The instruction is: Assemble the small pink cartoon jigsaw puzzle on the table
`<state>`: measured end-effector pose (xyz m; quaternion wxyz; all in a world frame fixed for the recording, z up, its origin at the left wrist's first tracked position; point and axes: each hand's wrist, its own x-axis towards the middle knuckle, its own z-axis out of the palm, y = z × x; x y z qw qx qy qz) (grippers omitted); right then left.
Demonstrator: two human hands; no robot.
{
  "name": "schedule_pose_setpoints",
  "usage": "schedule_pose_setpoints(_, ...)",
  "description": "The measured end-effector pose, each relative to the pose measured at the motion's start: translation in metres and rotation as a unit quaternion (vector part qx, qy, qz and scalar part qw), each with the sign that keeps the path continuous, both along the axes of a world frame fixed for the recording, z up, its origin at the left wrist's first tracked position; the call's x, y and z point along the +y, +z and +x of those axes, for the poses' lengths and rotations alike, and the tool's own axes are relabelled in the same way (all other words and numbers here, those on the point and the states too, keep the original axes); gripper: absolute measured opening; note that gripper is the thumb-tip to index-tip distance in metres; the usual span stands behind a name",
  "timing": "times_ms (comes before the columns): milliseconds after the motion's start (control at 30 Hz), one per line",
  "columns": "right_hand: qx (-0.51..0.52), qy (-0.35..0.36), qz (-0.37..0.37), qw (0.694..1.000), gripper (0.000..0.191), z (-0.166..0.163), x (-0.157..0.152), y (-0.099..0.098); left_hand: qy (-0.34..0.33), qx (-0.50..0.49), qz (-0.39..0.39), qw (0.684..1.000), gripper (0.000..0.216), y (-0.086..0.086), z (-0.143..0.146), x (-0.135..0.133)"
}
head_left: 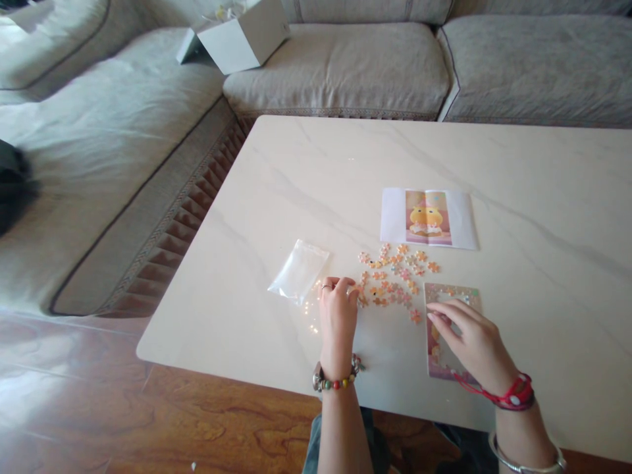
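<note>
Several small orange and pink puzzle pieces (397, 276) lie scattered on the pale marble table (276, 197). My left hand (338, 316) rests at the left edge of the pile, fingers curled down over pieces I cannot make out. My right hand (469, 342) lies on a partly built puzzle frame (451, 293), fingers stretched out flat on it. Beyond the pile lies a reference picture sheet (428, 218) showing a yellow character.
A clear plastic bag (299, 270) lies left of my left hand. A beige corner sofa (345, 66) wraps round the table's far and left sides, with a white open box (241, 39) on it. Wooden floor (123, 421) shows below the table's near edge.
</note>
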<state>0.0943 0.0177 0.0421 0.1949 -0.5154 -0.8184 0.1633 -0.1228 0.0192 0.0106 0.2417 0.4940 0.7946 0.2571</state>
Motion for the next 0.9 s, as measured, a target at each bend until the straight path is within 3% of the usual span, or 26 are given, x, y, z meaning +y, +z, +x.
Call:
schedule_pose_setpoints(500,-0.011,0.004,0.029,1.000,0.016,0.001,-0.003,0.008,0.015,-0.009,-0.003,1.000,0.014,0.004,-0.004,-0.003)
schedule_pose_setpoints(900,-0.027,0.009,0.045,0.999,0.017,-0.004,-0.014,0.021,-0.004,0.013,0.042,0.999,0.015,0.003,-0.009,-0.012)
